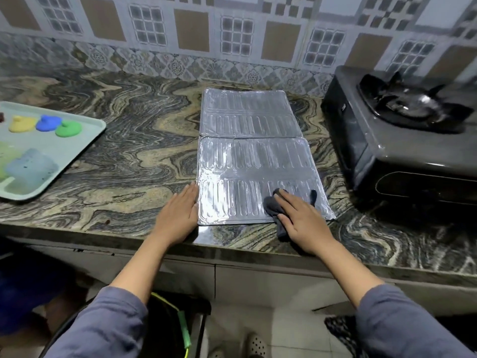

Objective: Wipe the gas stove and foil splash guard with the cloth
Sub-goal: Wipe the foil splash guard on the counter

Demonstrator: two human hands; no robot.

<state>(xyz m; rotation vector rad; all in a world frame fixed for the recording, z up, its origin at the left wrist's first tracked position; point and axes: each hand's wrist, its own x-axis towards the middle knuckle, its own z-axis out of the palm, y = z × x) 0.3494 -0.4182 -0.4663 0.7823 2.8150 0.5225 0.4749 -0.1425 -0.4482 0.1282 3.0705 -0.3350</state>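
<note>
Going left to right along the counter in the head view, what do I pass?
Pale green tray with coloured pieces → left hand flat at the foil's left edge → foil splash guard lying flat → right hand pressing the dark cloth on the foil → gas stove.

— Where is the cloth [275,206]?
— Under the right hand [302,220], pressed flat on the foil splash guard [247,151] near its front corner.
— And the left hand [178,211]?
— Flat on the counter [124,151], touching the guard's left edge.
</note>
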